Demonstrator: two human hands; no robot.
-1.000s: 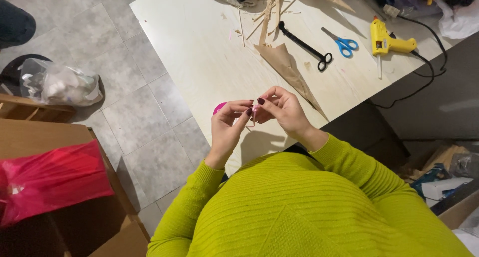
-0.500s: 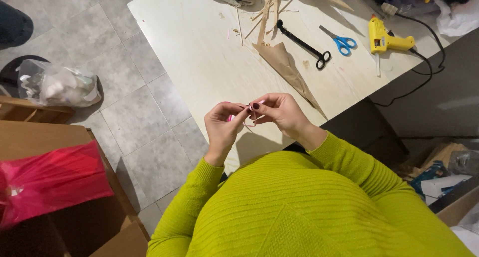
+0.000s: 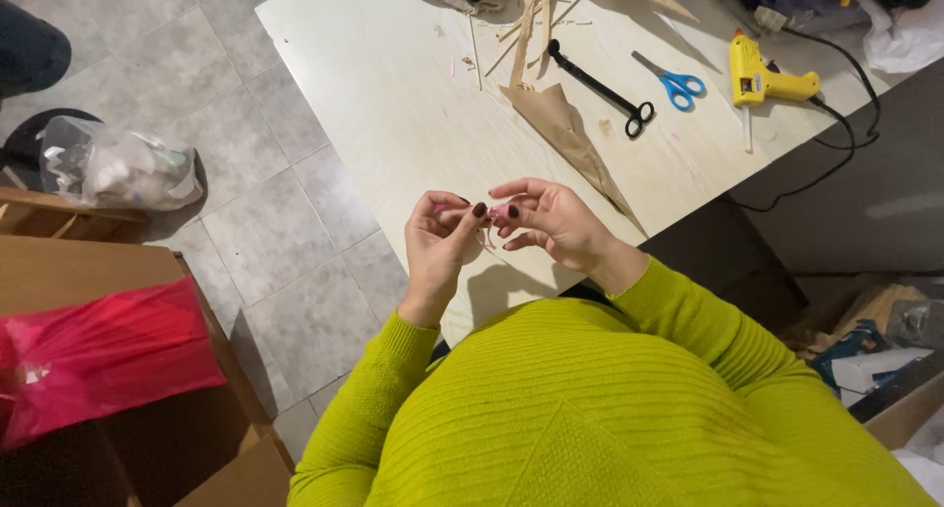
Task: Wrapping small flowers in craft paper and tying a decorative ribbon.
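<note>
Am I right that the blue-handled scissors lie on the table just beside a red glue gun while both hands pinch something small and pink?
Not quite: the head view shows the glue gun is yellow, not red. The blue-handled scissors do lie beside it on the table, and both hands, left and right, pinch something small and pink.

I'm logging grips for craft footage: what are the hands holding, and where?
Both the left hand and right hand pinch a small pink piece between fingertips; which part is pinched cannot be told.

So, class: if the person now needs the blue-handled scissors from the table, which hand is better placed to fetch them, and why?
Probably the right hand. The scissors lie up and to the right, on that hand's side, while the left hand sits farther away. Both hands pinch a small pink piece, so one must let go.
</note>
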